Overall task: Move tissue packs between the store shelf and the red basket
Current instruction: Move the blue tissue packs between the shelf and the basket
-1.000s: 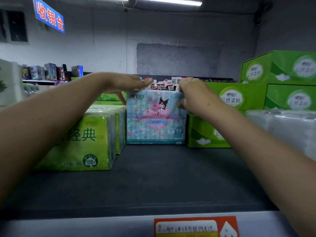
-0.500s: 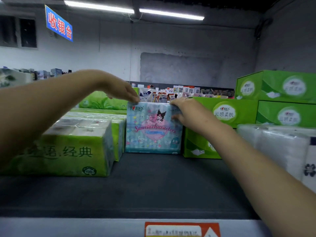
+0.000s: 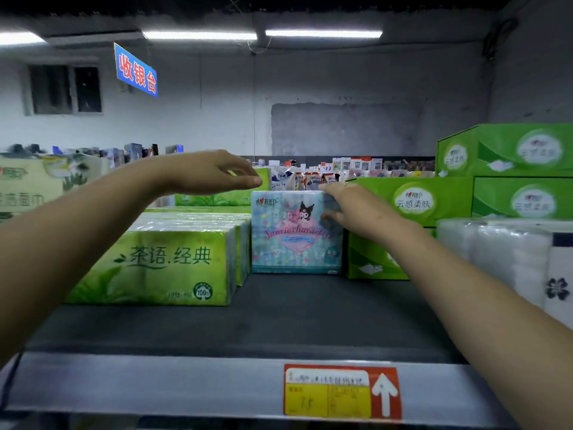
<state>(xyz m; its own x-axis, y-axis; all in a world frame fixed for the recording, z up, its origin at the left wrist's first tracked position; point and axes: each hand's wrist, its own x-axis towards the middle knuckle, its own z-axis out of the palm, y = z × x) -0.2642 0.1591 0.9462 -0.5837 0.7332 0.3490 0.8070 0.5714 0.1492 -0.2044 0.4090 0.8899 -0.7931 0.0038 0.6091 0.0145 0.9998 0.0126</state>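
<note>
A pale blue tissue pack with cartoon characters (image 3: 294, 240) stands upright on the dark shelf (image 3: 279, 315), between green packs and a green box. My right hand (image 3: 353, 206) holds its upper right corner, fingers lying over the top edge and thumb on the front face. Just above the pack's upper left corner, my left hand (image 3: 214, 173) hovers with relaxed fingers, holding nothing and apart from the pack. The red basket is out of view.
Green tissue packs (image 3: 161, 265) sit left of the blue pack, green boxes (image 3: 412, 203) stacked to its right, white wrapped rolls (image 3: 502, 252) at far right. The shelf's grey front rail carries a price tag (image 3: 341, 392). Bare shelf lies in front of the pack.
My left hand has let go of the pack's top and lifted slightly above it. My right hand stays on the upper right corner. The pack has not moved on the shelf; the camera tilted up.
</note>
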